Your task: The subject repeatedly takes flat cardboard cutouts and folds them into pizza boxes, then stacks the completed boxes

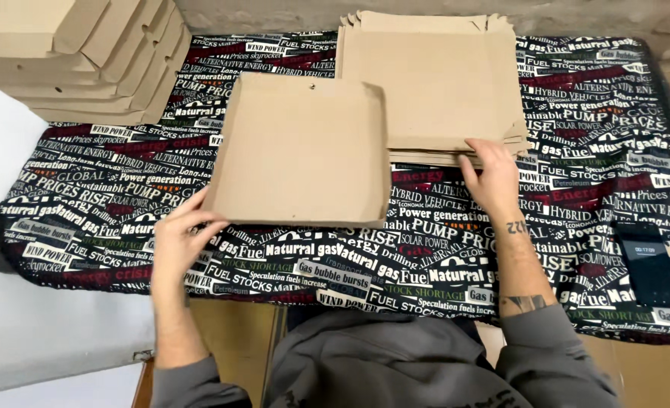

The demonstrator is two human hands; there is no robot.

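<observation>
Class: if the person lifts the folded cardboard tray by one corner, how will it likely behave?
The cardboard tray is thin and wide, so probably light. Its upturned edges likely stiffen it, though it may sag a little held only by the left hand. It is flat, so unlikely to roll.

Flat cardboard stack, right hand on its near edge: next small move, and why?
Probably lift the top sheet off the flat stack with the right hand. Its fingertips already rest on the stack's near edge, while the left hand holds the folded box by its near-left corner, so that box looks finished.
</observation>
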